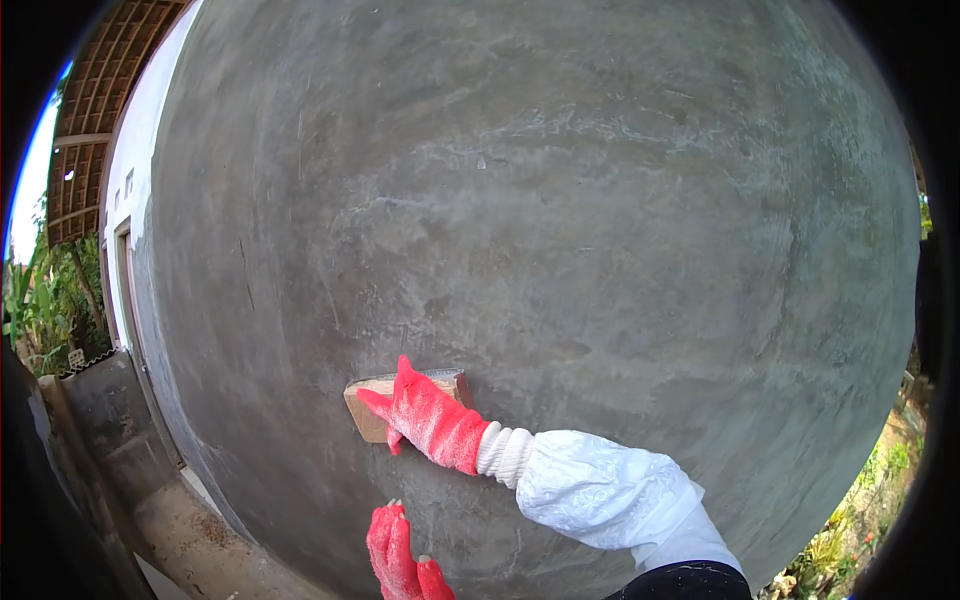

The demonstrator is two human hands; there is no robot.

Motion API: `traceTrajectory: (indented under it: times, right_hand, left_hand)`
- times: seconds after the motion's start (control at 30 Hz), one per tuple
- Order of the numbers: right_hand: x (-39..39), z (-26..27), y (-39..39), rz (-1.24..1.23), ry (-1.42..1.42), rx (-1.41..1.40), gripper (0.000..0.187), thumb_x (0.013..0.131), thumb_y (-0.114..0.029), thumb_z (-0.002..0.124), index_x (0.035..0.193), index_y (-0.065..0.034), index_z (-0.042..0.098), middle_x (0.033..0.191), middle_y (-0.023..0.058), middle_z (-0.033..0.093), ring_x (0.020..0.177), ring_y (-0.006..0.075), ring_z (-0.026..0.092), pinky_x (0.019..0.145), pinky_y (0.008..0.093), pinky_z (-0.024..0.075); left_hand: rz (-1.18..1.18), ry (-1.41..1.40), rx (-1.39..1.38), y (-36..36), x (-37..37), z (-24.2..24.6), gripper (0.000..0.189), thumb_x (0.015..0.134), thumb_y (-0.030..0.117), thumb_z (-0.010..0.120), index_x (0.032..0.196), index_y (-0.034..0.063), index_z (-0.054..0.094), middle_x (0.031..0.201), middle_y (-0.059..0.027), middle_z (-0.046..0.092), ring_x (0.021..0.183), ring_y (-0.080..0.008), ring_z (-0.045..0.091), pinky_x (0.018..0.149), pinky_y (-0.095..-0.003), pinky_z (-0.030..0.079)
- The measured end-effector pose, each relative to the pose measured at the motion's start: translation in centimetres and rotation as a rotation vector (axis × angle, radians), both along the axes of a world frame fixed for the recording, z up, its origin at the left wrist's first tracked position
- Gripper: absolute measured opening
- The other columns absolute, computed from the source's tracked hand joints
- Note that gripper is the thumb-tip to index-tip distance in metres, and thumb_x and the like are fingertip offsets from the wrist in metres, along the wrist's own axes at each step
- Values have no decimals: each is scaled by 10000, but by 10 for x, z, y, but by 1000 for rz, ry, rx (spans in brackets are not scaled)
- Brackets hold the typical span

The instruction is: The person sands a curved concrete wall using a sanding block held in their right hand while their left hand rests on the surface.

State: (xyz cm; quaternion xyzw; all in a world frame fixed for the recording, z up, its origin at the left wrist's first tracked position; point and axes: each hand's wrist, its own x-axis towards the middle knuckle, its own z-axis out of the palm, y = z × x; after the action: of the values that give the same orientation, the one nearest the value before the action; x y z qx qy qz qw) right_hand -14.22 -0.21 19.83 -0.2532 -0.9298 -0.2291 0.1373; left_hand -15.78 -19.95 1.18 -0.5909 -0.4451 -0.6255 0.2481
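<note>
My right hand [435,416], in a red-coated glove with a white knitted cuff, grips a wooden block [369,426] held against a grey plastered wall [570,247]. What looks like sandpaper [463,390] wraps the block; its edge shows along the top and folds over the right end, and its backing bears writing. Lower down, at the bottom edge of the view, my left hand [397,555] is raised near the wall. It wears a matching red glove with pale fingertips. Its thumb stands apart from the fingers and nothing shows in it; the wrist is cut off.
To the left, a white-painted wall [133,169] with a doorway [127,255] meets the grey one beneath a tiled roof overhang [94,97]. A low wall [120,420] stands below, beside a concrete floor [202,547]. Plants [832,517] grow at lower right.
</note>
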Motion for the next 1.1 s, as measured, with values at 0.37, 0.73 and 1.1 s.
traceTrajectory:
  times: [0.37,0.73,1.1]
  right_hand:
    - [171,31,-32,-116,603,683,576,808,-362,764,1327,-171,600,1066,158,630,947,375,584,904,556,428]
    - [532,-72,-30,-413,1526,731,773,658,-55,853,1383,-68,588,1542,181,414,1262,273,547,1048,391,451]
    - [418,-197,-46,-340,830,535,793,589,-468,911,1236,-113,621,1145,223,525,1103,438,492,976,631,397]
  left_hand:
    - [-102,-10,-39,23,28,4,509,1043,178,420,1479,-86,398,1471,-298,463,1338,-482,442,1133,-532,348]
    - [-198,-87,-81,52,60,-11,554,1103,286,270,1508,-87,336,1554,-240,378,1444,-370,373,1198,-489,281]
    - [-272,-22,-35,120,149,11,526,1078,242,312,1505,-64,348,1540,-273,379,1403,-415,392,1159,-521,312]
